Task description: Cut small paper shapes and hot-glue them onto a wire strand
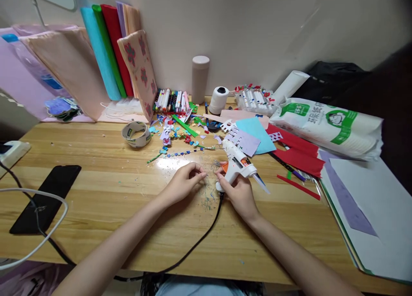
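Observation:
My right hand [240, 193] is closed around the handle of a white glue gun [238, 163], which has an orange trigger and a black cord running toward the table's front edge. Left of it, my left hand [184, 182] hovers over the wooden table [106, 188] with its thumb and index finger brought together; whatever they hold, if anything, is too small to name. Small dark scraps [208, 200] lie between and below the hands. Just behind the hands stretches a thin strand with small blue shapes [183, 153], its left end green.
A tape roll [136, 134], colored paper scraps [249, 137], markers [172, 101] and a white spool [219, 100] stand or lie toward the back. A black phone [46, 199] is left; a bag of paper cups [331, 126] and large sheets [376, 201] are right.

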Motion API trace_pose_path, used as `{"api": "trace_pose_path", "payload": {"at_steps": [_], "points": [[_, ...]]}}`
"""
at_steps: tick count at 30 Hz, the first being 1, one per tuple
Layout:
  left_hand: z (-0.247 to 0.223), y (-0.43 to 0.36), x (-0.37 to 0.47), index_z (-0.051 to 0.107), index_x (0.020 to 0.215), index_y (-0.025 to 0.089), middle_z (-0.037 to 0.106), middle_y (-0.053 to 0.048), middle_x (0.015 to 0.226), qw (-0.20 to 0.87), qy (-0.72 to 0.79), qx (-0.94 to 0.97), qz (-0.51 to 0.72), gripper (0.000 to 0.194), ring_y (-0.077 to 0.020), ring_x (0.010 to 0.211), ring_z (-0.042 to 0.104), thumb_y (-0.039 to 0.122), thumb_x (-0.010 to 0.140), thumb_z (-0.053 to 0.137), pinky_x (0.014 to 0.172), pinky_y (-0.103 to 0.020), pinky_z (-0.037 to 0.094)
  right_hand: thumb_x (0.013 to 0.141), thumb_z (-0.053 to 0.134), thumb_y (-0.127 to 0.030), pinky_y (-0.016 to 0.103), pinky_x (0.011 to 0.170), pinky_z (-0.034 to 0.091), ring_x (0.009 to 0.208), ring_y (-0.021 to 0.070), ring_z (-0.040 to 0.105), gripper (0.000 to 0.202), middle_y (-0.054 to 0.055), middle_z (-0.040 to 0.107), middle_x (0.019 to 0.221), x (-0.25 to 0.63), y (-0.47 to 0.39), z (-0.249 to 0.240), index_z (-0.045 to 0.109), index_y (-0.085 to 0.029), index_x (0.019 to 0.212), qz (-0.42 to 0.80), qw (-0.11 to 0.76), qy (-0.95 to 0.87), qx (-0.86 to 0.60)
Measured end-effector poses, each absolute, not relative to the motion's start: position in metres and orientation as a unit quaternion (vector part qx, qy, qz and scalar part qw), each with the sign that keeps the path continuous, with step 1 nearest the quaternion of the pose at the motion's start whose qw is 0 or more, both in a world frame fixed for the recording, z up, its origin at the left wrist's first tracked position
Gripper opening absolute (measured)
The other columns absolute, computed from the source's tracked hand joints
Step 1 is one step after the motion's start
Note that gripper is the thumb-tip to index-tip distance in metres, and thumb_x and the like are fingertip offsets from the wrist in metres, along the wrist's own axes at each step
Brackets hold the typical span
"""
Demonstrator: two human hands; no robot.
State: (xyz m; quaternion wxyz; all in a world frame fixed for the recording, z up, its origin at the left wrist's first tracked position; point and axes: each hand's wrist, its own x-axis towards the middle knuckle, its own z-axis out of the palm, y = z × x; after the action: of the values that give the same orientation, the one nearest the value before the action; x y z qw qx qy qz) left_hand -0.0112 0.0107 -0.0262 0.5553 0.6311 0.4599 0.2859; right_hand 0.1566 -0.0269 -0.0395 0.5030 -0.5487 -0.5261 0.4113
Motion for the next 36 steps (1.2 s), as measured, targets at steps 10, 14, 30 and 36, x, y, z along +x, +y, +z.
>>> {"api": "trace_pose_path", "payload": {"at_steps": [10,14,30,36], "points": [[-0.022,-0.002,-0.009,0.058,0.076,0.013,0.059,-0.001,0.072,0.655,0.437,0.518,0.333,0.02,-0.0098,0.064,0.053,0.032,0.072,0.066,0.061,-0.021,0.041,0.077,0.06,-0.031,0.032,0.081,0.048,0.08,0.0187,0.06,0.016,0.004,0.062,0.082,0.147,-0.028,-0.032,0.057,-0.017,0.085,0.439,0.475,-0.537,-0.541],[-0.021,-0.004,-0.009,0.06,0.074,0.013,0.061,-0.001,0.071,0.651,0.445,0.51,0.343,0.02,-0.0106,0.063,0.054,0.031,0.071,0.067,0.061,-0.022,0.042,0.077,0.06,-0.031,0.032,0.08,0.048,0.08,0.0185,0.06,0.016,0.005,0.061,0.085,0.145,-0.028,-0.036,0.056,-0.017,0.084,0.46,0.475,-0.532,-0.528],[-0.021,-0.008,-0.009,0.063,0.078,0.013,0.064,-0.005,0.076,0.611,0.464,0.55,0.331,0.021,-0.0135,0.068,0.057,0.034,0.075,0.062,0.064,-0.024,0.044,0.077,0.061,-0.033,0.027,0.07,0.05,0.072,0.016,0.058,0.029,0.002,0.059,0.08,0.146,-0.028,-0.035,0.051,-0.017,0.099,0.464,0.483,-0.519,-0.531],[-0.025,-0.006,-0.014,0.062,0.078,0.013,0.062,-0.004,0.072,0.564,0.482,0.577,0.341,0.022,-0.0126,0.064,0.056,0.035,0.075,0.062,0.06,-0.023,0.043,0.077,0.062,-0.038,0.029,0.069,0.051,0.073,0.0178,0.06,0.034,0.005,0.061,0.081,0.146,-0.028,-0.033,0.053,-0.015,0.1,0.481,0.482,-0.492,-0.543]]}}
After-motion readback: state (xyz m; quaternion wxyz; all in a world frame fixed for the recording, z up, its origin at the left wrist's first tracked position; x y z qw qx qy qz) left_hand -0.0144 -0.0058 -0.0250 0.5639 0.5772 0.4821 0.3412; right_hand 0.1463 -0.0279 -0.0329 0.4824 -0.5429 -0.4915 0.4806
